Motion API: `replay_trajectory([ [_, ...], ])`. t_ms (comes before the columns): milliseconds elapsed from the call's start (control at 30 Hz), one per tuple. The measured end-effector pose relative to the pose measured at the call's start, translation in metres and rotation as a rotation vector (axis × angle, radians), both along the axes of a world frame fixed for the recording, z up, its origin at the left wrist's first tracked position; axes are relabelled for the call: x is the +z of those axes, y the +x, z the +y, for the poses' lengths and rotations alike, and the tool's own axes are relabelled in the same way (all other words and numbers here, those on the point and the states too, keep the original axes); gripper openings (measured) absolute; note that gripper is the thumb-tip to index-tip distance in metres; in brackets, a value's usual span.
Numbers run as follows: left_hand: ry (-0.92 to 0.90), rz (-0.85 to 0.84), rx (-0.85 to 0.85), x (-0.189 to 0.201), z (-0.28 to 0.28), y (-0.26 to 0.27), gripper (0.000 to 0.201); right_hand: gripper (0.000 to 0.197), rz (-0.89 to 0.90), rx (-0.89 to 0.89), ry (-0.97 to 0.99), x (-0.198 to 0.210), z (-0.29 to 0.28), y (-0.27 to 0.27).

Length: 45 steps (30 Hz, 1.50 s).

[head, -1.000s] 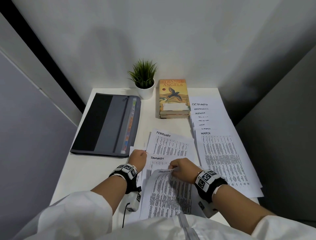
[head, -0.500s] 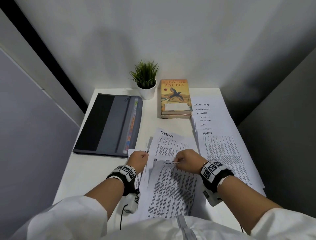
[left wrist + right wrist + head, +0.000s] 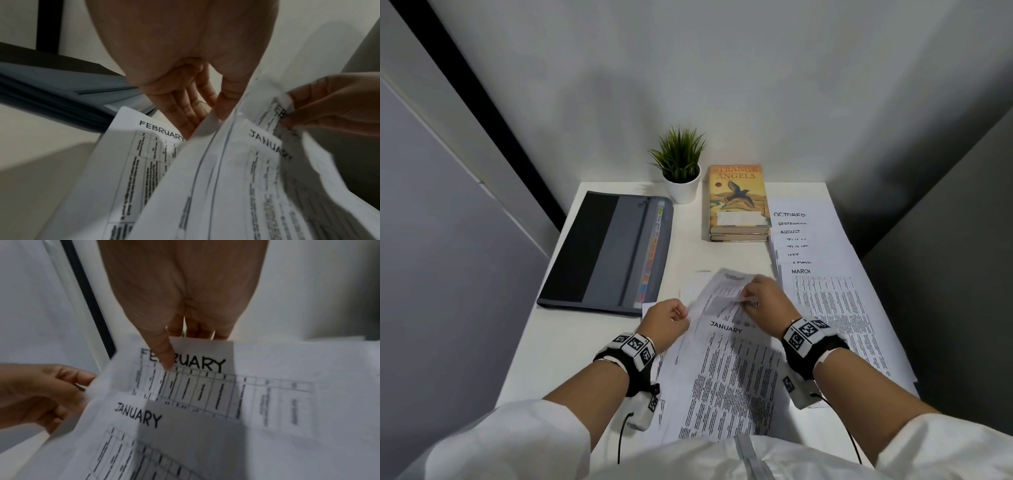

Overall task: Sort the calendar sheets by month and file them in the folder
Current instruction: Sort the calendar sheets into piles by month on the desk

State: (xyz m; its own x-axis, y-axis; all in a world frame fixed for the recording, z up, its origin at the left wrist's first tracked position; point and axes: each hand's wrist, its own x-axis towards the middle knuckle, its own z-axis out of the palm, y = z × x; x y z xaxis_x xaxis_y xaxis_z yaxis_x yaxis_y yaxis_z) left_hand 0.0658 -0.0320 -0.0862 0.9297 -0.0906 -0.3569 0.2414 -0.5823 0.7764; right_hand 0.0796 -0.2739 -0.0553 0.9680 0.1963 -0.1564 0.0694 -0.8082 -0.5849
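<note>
Between your fingers point(image 3: 164, 356), the pinched February sheet point(image 3: 205, 363) has lifted off January point(image 3: 726, 330), so separate the months.

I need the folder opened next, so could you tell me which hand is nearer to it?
Left. The left hand sits just past the folder's near right corner, gripping the sheets' edge; the right hand is farther right, across the sheets.

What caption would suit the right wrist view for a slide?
Right hand pinches a February sheet above a January sheet; left hand holds the edge.
</note>
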Motion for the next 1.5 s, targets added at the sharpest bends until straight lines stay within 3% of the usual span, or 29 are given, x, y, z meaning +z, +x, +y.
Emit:
replay_trajectory([
  [133,-0.027,0.039,-0.062,0.003,0.003,-0.005,0.021,0.005,-0.111,0.075,-0.058,0.004,0.004,0.008],
  [267,0.008,0.065,-0.155,0.005,0.008,-0.008,0.031,0.012,-0.052,0.159,-0.097,0.009,0.012,0.007],
  [333,0.134,0.010,-0.089,-0.001,0.015,-0.006,0.034,0.012,-0.049,0.157,-0.079,0.010,0.011,0.001],
  [400,0.294,-0.053,0.074,-0.006,0.024,-0.005,0.022,0.013,-0.059,0.140,-0.036,0.010,0.007,-0.006],
  [467,0.370,0.007,0.219,-0.010,0.031,-0.004,0.019,0.015,-0.056,0.116,0.009,0.012,0.001,-0.012],
  [533,0.283,0.135,0.281,-0.016,0.034,-0.005,0.047,0.018,-0.065,0.098,0.048,0.014,-0.004,-0.017],
  [600,0.173,0.181,0.286,-0.016,0.031,-0.007,0.058,0.018,-0.087,0.095,0.074,0.017,-0.007,-0.020],
  [733,0.132,-0.005,0.224,0.005,0.019,-0.005,0.037,0.014,-0.123,0.105,0.104,0.027,-0.008,-0.020],
  [933,-0.149,-0.344,0.167,0.098,-0.006,0.013,0.001,0.022,-0.209,0.055,0.163,0.057,0.000,-0.012],
  [1100,-0.259,-0.458,0.010,0.156,-0.020,0.015,0.016,0.009,-0.466,0.081,0.202,0.105,0.010,0.000],
  [1200,-0.325,-0.503,-0.035,0.178,-0.027,0.013,0.014,0.007,-0.519,0.116,0.209,0.136,0.016,0.004],
  [1333,-0.449,-0.615,0.048,0.201,-0.028,0.010,0.026,0.005,-0.496,0.127,0.259,0.175,0.024,0.011],
  [1400,-0.499,-0.698,0.077,0.207,-0.026,0.007,0.029,0.003,-0.576,0.088,0.293,0.192,0.025,0.014],
  [1500,-0.445,-0.695,0.161,0.207,-0.028,0.007,0.034,0.004,-0.696,0.054,0.336,0.211,0.027,0.016],
])
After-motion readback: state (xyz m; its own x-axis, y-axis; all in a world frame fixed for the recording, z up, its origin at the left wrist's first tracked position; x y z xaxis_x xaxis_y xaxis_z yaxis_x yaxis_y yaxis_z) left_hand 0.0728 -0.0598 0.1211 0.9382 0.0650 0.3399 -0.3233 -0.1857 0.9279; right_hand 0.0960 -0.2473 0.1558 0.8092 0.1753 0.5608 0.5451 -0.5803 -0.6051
